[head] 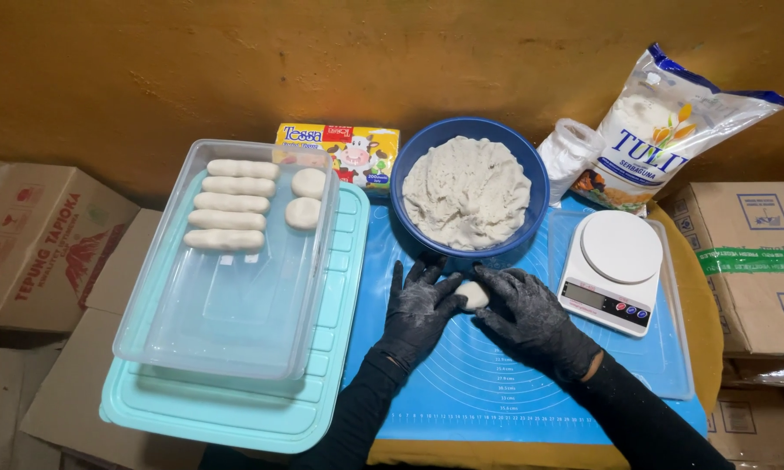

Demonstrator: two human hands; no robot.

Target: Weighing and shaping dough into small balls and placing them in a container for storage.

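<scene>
From the head camera: left hand in a black floured glove (420, 306) and right hand in a black floured glove (524, 306) cupped, fingers half curled, around a small pale dough lump (474, 295) on the blue silicone mat (496, 383), just below the round blue bowl (528, 164) full of dough mass (467, 191), with the clear rectangular plastic tub (235, 322) at left holding five dough logs (229, 204) and two dough rounds (306, 198).

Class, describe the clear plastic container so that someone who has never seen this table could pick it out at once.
Start at the blue bowl of dough in the middle and look left. The clear plastic container sits on a turquoise lid and holds shaped dough pieces at its far end. It is the only see-through box here.
</scene>
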